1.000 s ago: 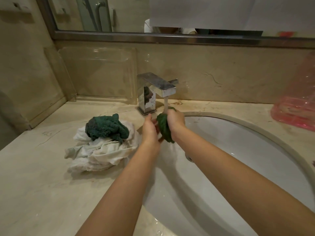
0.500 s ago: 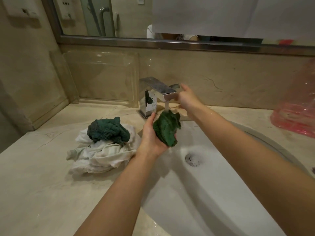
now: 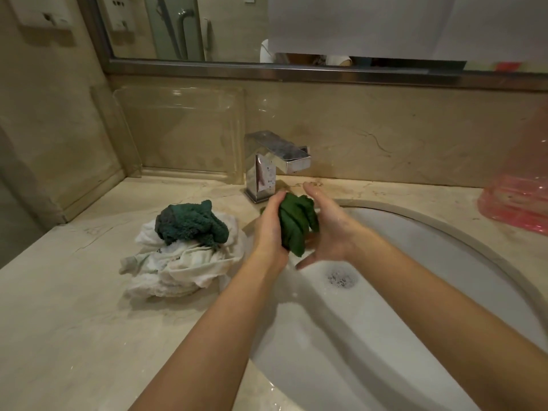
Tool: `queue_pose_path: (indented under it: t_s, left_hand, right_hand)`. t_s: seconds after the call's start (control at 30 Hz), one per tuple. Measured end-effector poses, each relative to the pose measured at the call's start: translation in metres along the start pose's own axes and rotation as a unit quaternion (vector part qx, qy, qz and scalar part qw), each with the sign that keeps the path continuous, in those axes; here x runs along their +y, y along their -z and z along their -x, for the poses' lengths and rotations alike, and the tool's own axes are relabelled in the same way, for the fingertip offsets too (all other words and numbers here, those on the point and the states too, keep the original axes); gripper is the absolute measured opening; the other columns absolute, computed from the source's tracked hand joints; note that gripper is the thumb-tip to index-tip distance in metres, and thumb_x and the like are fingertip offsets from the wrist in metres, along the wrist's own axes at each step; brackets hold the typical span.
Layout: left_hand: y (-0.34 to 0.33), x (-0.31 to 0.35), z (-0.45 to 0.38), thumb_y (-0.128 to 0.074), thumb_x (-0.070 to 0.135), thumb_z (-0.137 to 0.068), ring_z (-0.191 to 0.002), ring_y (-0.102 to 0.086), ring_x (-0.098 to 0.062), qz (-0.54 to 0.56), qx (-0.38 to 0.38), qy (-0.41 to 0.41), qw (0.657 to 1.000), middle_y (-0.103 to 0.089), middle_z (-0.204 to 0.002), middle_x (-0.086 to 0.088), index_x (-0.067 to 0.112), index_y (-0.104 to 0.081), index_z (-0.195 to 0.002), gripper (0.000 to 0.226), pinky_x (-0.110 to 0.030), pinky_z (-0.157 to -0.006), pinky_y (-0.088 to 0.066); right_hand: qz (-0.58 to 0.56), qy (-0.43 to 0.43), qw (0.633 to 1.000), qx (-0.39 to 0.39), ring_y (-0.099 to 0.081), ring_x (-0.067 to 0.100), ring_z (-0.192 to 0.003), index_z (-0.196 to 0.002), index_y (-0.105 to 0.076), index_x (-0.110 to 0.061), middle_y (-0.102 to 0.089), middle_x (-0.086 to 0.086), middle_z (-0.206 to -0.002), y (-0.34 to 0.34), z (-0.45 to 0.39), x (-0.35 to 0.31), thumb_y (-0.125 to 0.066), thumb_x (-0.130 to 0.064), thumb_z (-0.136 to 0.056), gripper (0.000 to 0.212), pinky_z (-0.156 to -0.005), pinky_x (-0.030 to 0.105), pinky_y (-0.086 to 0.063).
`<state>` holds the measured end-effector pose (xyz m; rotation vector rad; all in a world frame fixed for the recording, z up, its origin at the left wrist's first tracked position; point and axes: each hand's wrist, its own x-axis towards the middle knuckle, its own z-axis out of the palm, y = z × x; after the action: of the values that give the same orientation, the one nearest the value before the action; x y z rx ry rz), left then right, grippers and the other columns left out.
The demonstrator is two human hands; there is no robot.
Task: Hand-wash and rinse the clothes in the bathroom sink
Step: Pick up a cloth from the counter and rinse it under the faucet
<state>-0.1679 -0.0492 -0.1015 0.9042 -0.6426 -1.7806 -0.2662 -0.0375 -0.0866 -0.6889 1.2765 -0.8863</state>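
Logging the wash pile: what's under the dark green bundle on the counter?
The dark green bundle sits on a crumpled white cloth, which lies on the marble counter left of the sink. Anything beneath the white folds is hidden.

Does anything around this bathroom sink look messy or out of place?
Only mildly: a dark green fuzzy cloth sits on crumpled white garments, heaped on the beige marble counter left of the white basin. Nothing looks damaged.
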Motion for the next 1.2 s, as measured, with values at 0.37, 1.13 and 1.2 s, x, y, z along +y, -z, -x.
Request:
queue_pose_path:
  t_s: [0.37, 1.13, 1.2]
  left_hand:
    - [0.002, -0.026, -0.003, -0.023, 0.053, -0.101, -0.148, -0.006, -0.023, -0.560, 0.019, -0.163, 0.812, -0.023, -0.156, -0.009, 0.019, -0.023, -0.147, 0.058, -0.051, -0.120, 0.003]
    - [-0.003, -0.020, -0.014, -0.019, 0.037, -0.106, -0.075, -0.063, -0.015, -0.253, 0.057, -0.139, 0.956, -0.067, -0.072, -0.001, 0.012, -0.057, -0.102, 0.046, -0.035, -0.084, -0.040]
    - [-0.003, -0.019, -0.013, -0.018, 0.037, -0.106, -0.071, -0.062, -0.014, -0.245, 0.060, -0.140, 0.957, -0.067, -0.069, -0.001, 0.012, -0.058, -0.101, 0.048, -0.035, -0.085, -0.040]
  right_hand:
    - [-0.204, 0.041, 0.975, -0.073, -0.060, 0.037, -0.112, -0.123, -0.062, -0.009, -0.065, 0.020, -0.121, 0.020, 0.024, 0.027, -0.073, -0.037, -0.070, 0.061, -0.088, 0.052, -0.052]
    - [-0.092, 0.135, 0.942, 0.295, -0.052, 0.019, -0.060, -0.095, -0.054, -0.012, -0.056, 0.007, -0.075, 0.056, -0.032, -0.010, -0.063, -0.025, -0.087, 0.018, -0.049, 0.021, -0.042]
    - [-0.089, 0.135, 0.942, 0.293, -0.049, 0.021, -0.056, -0.092, -0.051, -0.013, -0.052, 0.007, -0.071, 0.052, -0.035, -0.009, -0.053, -0.019, -0.086, 0.009, -0.047, 0.020, -0.038]
